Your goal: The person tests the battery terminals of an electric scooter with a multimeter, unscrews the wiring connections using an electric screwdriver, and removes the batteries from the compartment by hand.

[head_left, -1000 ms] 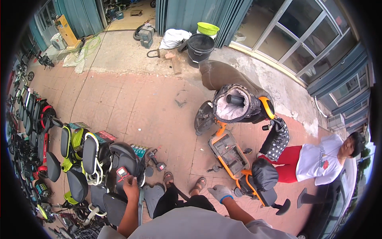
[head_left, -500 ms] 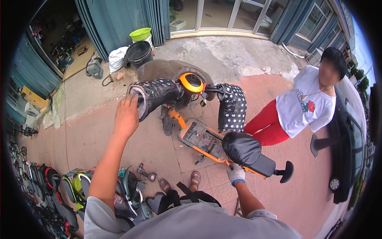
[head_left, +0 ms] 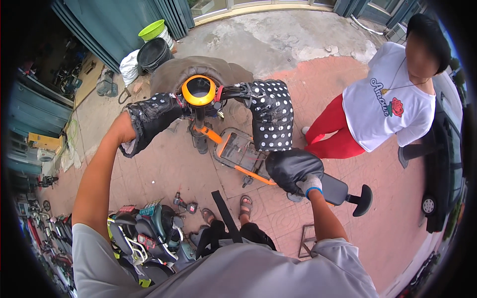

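Observation:
An orange and black electric scooter (head_left: 261,175) stands in front of me, its round orange display (head_left: 198,90) between the handlebars. My left hand (head_left: 127,128) reaches into the left handlebar muff (head_left: 151,119), so its fingers are hidden. The right muff (head_left: 272,115) is black with white dots and hangs over the other handlebar. My right hand (head_left: 310,184), in a pale glove with a blue cuff, grips the rear edge of the black covered seat (head_left: 293,168). Behind it are a smaller rear seat (head_left: 334,189) and a black backrest (head_left: 363,200).
A person (head_left: 392,99) in a white shirt and red trousers stands right of the scooter. A cordless drill (head_left: 185,202) lies left of my feet. Several parked scooters (head_left: 149,233) crowd the lower left. Buckets (head_left: 153,53) stand by the wall; a black car (head_left: 444,169) is at right.
My left hand has slid into the left muff. My right hand has moved from the frame below the seat up to the seat's edge. The handlebars have turned slightly.

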The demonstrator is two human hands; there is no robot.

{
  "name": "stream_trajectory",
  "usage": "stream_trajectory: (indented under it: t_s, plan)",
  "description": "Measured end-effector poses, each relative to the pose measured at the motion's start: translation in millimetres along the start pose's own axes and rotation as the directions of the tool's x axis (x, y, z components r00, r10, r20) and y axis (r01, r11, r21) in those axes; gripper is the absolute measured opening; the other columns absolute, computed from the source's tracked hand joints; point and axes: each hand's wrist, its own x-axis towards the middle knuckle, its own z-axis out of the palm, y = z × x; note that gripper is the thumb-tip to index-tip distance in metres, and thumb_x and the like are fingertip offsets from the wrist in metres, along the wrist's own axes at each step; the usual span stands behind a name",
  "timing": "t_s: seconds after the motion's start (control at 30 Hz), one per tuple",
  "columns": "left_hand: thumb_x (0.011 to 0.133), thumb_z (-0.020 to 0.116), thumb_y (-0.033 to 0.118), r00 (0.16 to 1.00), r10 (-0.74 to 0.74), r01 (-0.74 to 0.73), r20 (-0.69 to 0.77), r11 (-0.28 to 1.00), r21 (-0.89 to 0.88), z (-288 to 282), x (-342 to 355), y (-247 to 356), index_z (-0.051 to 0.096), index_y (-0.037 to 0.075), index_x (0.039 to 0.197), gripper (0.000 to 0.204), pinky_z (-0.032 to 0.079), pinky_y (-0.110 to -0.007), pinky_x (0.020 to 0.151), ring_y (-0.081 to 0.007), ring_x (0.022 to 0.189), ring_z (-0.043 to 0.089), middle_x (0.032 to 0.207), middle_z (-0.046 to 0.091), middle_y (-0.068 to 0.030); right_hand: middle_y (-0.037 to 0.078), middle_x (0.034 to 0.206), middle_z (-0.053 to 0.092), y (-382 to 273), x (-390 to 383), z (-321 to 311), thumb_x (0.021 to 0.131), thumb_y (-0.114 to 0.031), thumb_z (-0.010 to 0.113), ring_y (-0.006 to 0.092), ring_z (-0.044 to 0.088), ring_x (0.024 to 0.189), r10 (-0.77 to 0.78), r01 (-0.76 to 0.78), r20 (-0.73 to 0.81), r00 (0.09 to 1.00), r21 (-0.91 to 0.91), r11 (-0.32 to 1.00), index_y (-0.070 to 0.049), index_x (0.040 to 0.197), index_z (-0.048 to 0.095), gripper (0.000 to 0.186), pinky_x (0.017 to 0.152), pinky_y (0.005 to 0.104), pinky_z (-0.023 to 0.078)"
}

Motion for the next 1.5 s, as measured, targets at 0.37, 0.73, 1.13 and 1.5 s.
stream_trajectory:
  t_s: [0.37,0.73,1.13,1.5]
  plan:
    - [0.069,0.078,0.026,0.981,-0.154,0.151,-0.119,0.988,-0.029,24.5,-21.4,-19.8,0.076,0.003,0.093,0.033,0.059,-0.047,0.085,-0.0454,0.098,0.071,0.099,0.074,-0.0264,0.022,0.118,0.074,-15.5,-8.3,13.9,0.08,-0.04,0.084,0.038,0.072,0.112,0.057,-0.057,0.025,0.998,-0.033,0.998,-0.007,0.109,0.08,0.044,0.097,0.0469,0.057]
    - [0.071,0.077,0.021,0.963,-0.018,0.016,-0.27,1.0,-0.009,49.3,-10.9,-44.5,0.078,0.005,0.091,0.026,0.059,-0.047,0.086,-0.0435,0.099,0.072,0.102,0.074,-0.0257,0.021,0.121,0.074,-4.5,21.2,34.1,0.076,-0.042,0.084,0.0379,0.07,0.115,0.03,-0.031,-0.013,0.999,-0.049,0.998,-0.01,0.112,0.081,0.049,0.101,0.0453,0.056]
    - [0.074,0.07,0.017,0.988,-0.149,0.155,-0.049,0.977,0.144,6.4,-27.1,8.8,0.079,0.006,0.085,0.018,0.06,-0.047,0.084,-0.0393,0.093,0.074,0.098,0.076,-0.0218,0.022,0.125,0.073,1.1,6.4,21.0,0.073,-0.043,0.09,0.0363,0.069,0.12,0.018,-0.017,0.007,1.0,-0.173,0.985,-0.006,0.117,0.078,0.059,0.104,0.0438,0.055]
    - [0.077,0.067,0.014,0.995,-0.066,0.076,-0.074,0.987,0.139,-2.1,-26.8,2.6,0.079,0.004,0.088,0.019,0.06,-0.046,0.084,-0.0385,0.095,0.074,0.1,0.076,-0.0218,0.026,0.109,0.075,-4.3,-3.3,35.0,0.076,-0.031,0.088,0.0435,0.072,0.106,-0.026,0.016,-0.188,0.982,-0.054,0.998,0.0,0.103,0.074,0.043,0.094,0.0484,0.056]
